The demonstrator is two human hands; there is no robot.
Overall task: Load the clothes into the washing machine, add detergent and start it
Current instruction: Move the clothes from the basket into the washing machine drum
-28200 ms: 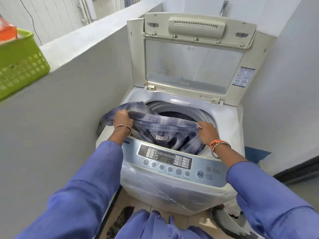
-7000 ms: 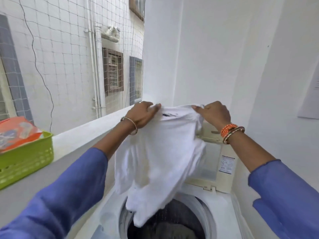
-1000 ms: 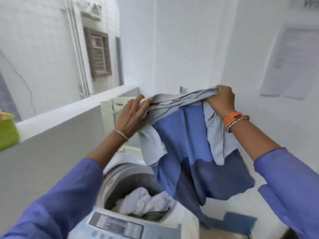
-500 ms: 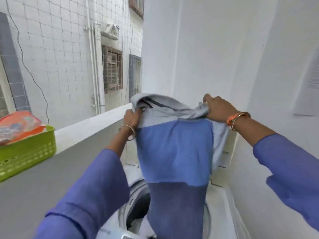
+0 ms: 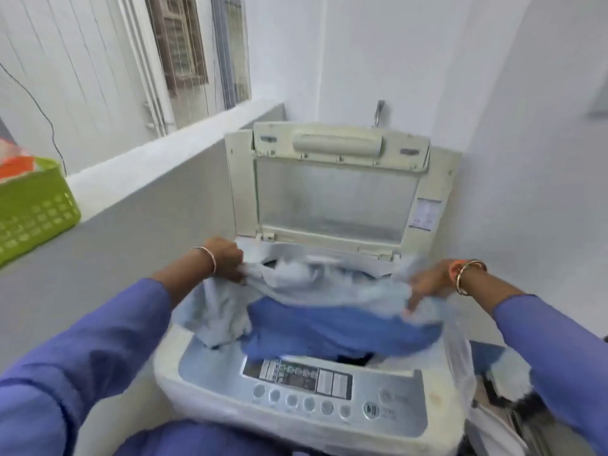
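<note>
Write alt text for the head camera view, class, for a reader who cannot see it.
Two hands, the left hand and the right hand, hold a blue and pale grey garment over the opening of a top-loading washing machine, whose lid stands open. A green basket sits on the ledge to the left.

Green perforated basket sat on grey ledge, orange packet inside; shuttered window behind.
</note>
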